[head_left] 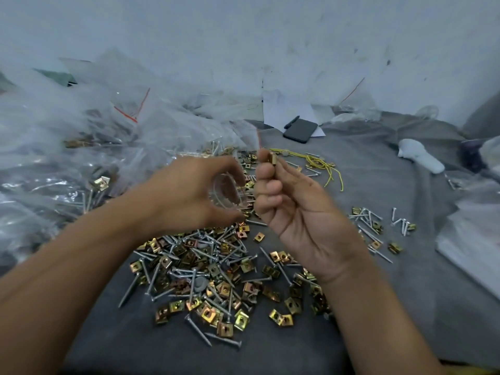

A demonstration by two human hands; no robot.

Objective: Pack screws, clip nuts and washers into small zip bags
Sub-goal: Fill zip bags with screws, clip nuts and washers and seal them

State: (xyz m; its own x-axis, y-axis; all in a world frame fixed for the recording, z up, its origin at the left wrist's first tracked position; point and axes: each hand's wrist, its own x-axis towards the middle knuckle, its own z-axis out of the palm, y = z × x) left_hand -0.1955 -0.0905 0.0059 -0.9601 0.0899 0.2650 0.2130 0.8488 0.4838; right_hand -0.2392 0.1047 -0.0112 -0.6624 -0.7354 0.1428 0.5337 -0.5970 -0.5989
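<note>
Your left hand (189, 190) and right hand (295, 209) are bare: no gloves, rings or watch. Both forearms are uncovered right to the lower frame edge, with no sleeve or cuff in sight. Nails on your right fingers (266, 189) are short and plain. Dark smudges mark the right palm. No wristbands or bandages on either wrist.

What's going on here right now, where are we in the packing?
A person is filling a small clear zip bag, held open in the left hand. The right hand pinches a brass clip nut just beside the bag's mouth, not yet in. A loose pile of screws and clip nuts lies on the grey cloth below.
</note>
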